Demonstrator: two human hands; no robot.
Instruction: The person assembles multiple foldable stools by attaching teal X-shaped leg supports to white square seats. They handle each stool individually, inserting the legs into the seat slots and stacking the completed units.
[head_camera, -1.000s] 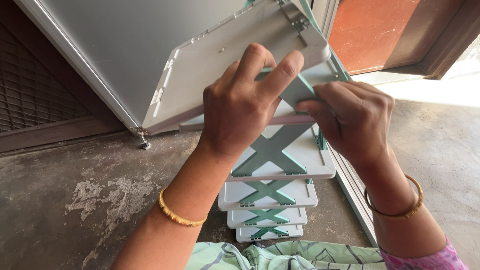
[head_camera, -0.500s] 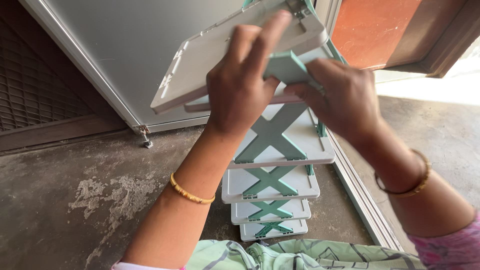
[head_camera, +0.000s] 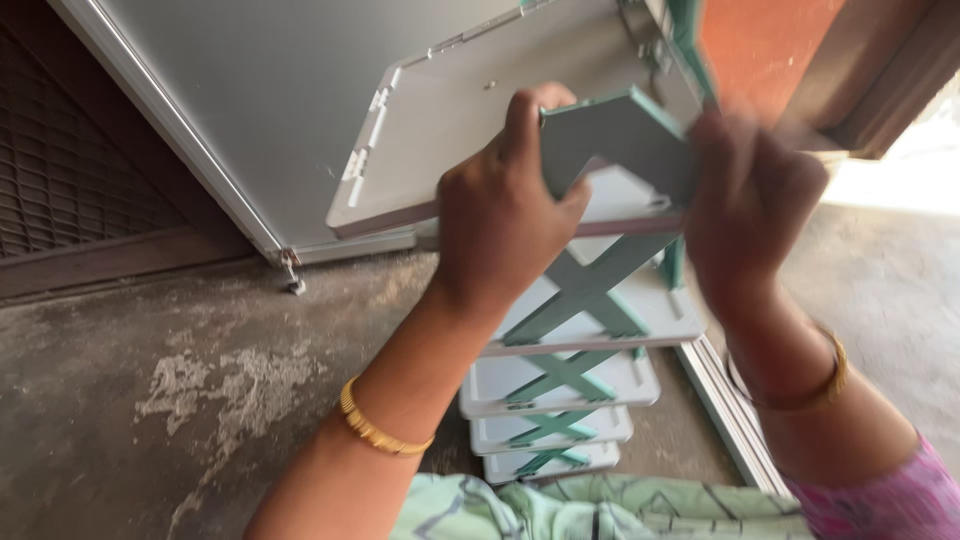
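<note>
Your left hand (head_camera: 500, 225) is wrapped around the near edge of a green brace (head_camera: 615, 135), fingers curled over its top and thumb side pressed against its face. Your right hand (head_camera: 750, 205) closes on the same brace from the other side; it is blurred, so you cannot see exactly how its fingers sit, only that they hold the piece. The brace is up at the top of a folding rack (head_camera: 570, 375), just in front of the rack's tilted top shelf (head_camera: 470, 110), a pale grey panel. Below your hands the rack's lower shelves step down toward you, each backed by a green cross. The rack stands on the concrete floor (head_camera: 150, 380), beside a door track (head_camera: 725, 410) on your right and in front of a grey panel (head_camera: 280, 80). A gold bangle (head_camera: 375, 430) circles your left wrist.
</note>
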